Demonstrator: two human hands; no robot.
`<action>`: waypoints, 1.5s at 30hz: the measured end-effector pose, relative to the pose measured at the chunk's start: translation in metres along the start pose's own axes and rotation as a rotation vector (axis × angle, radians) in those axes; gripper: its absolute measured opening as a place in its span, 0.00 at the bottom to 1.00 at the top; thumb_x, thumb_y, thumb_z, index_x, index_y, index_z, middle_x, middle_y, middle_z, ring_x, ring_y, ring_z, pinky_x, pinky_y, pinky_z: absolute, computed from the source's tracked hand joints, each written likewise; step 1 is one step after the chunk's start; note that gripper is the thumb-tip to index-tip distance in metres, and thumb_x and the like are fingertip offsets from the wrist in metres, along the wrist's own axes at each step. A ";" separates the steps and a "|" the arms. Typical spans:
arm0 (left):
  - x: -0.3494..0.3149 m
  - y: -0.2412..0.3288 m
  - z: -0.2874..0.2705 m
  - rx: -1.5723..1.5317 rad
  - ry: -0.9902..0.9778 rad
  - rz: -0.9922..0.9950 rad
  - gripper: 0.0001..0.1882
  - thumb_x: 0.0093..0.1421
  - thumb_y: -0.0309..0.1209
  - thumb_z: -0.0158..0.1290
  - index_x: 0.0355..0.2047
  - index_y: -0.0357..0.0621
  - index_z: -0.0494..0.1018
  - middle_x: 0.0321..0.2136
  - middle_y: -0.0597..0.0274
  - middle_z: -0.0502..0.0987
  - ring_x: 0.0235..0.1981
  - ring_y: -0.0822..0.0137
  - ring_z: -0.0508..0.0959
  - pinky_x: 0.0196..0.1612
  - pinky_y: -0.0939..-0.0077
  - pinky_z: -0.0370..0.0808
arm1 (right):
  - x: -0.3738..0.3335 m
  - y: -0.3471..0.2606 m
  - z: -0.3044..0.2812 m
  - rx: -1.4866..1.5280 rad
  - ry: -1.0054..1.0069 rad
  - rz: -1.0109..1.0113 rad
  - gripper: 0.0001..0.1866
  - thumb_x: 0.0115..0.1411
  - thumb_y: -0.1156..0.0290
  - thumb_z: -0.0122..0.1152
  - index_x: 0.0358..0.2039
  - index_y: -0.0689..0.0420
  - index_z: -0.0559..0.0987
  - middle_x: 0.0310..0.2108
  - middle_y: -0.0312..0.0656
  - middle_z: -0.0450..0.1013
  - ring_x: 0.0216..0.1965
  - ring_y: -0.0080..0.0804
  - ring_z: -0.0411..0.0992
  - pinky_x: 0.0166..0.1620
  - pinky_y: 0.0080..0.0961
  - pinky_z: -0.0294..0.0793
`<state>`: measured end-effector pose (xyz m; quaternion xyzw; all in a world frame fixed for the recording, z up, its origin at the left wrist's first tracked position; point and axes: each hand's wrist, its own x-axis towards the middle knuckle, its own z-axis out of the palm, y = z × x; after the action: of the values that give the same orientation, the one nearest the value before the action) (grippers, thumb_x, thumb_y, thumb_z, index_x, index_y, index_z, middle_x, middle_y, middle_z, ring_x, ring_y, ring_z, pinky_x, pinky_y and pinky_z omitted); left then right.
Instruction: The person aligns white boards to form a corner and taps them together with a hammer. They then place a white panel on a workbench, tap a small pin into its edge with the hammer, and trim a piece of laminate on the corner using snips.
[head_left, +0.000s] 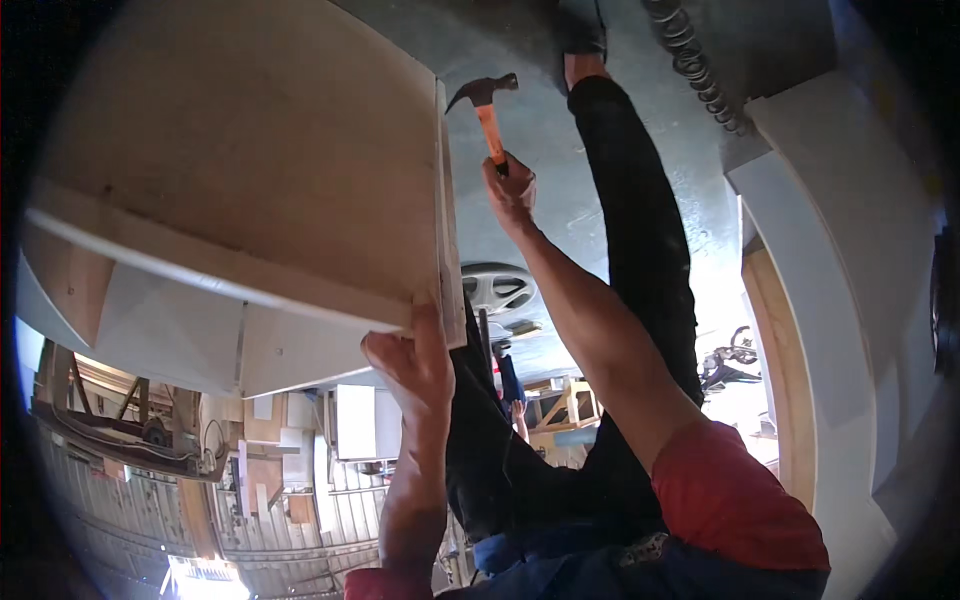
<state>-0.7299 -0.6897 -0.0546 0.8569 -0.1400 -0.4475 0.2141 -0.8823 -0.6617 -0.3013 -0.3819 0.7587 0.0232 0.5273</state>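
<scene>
A claw hammer [488, 125] with a dark head and orange handle is held in my right hand [512, 188], fingers closed around the handle's lower end. Its claw points left, close to the upright edge of a large wooden cabinet-like box [250, 130]; contact cannot be made out. My left hand [412, 360] is closed on the box's near right corner, gripping the board edge [300, 300]. Whether a small thing sits between those fingers is hidden. Pale boards form the lower side of the box.
My legs in dark trousers [635, 190] stand right of the hammer. A coiled hose [685, 55] lies on the grey floor [560, 195]. White panels [835, 250] curve along the right. A spoked wheel [497, 288] lies beyond my arms, and another person [512, 385] shows in the background.
</scene>
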 end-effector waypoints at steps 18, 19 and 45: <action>-0.010 0.003 0.000 -0.080 0.067 -0.145 0.17 0.64 0.35 0.57 0.43 0.32 0.68 0.39 0.50 0.73 0.41 0.65 0.71 0.47 0.71 0.68 | 0.070 0.074 0.051 -0.183 -0.032 -0.142 0.11 0.57 0.61 0.57 0.31 0.56 0.77 0.20 0.51 0.73 0.21 0.49 0.75 0.28 0.40 0.73; -0.008 0.007 -0.003 -0.128 -0.003 -0.244 0.17 0.64 0.33 0.58 0.44 0.32 0.68 0.40 0.49 0.73 0.41 0.64 0.72 0.48 0.70 0.68 | 0.077 0.072 0.042 -0.163 -0.077 -0.178 0.12 0.57 0.61 0.58 0.31 0.56 0.77 0.20 0.53 0.73 0.22 0.54 0.74 0.28 0.41 0.72; -0.001 0.012 -0.033 0.050 -0.190 -0.161 0.13 0.58 0.32 0.63 0.36 0.33 0.78 0.30 0.53 0.82 0.32 0.64 0.80 0.40 0.71 0.74 | -0.034 0.043 0.079 0.344 0.205 0.073 0.16 0.60 0.63 0.56 0.22 0.62 0.69 0.14 0.39 0.59 0.19 0.22 0.58 0.21 0.30 0.59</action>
<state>-0.7041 -0.6923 -0.0313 0.8242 -0.1012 -0.5388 0.1419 -0.8416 -0.5781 -0.3243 -0.2589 0.8144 -0.1268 0.5036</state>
